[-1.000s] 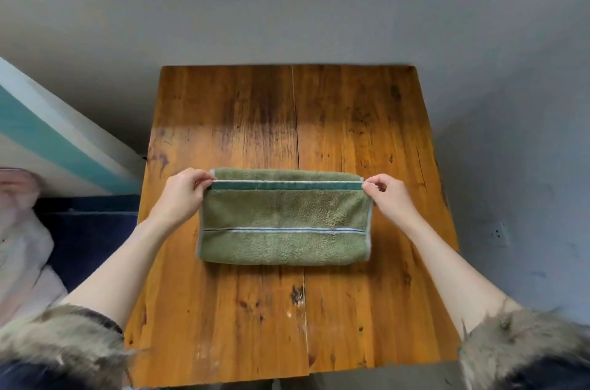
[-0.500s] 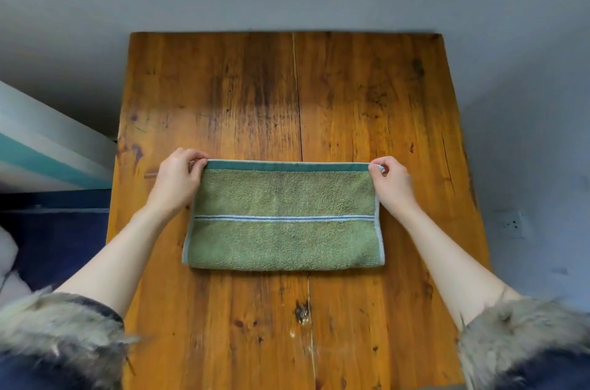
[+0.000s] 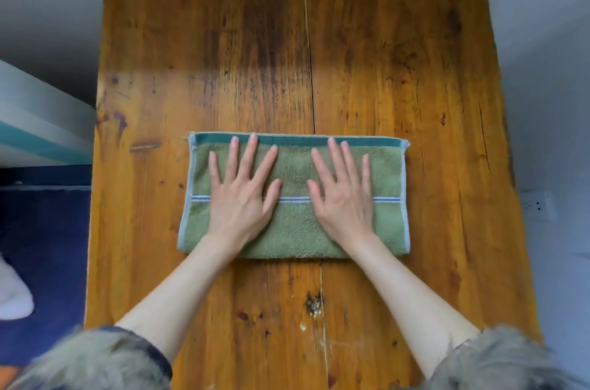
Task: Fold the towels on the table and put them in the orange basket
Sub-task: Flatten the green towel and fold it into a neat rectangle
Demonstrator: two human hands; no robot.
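I am pressing my left hand [image 3: 238, 198] and right hand [image 3: 343, 198], fingers flat and spread, smoothing the folded towel [image 3: 293, 230] mid-worktop [image 3: 415, 70]; sweeping outward should flatten creases.

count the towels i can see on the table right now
1. A single green towel, folded, lies flat near the middle of the wooden table, with the left hand and right hand pressed flat on it. No other towel shows in this view.
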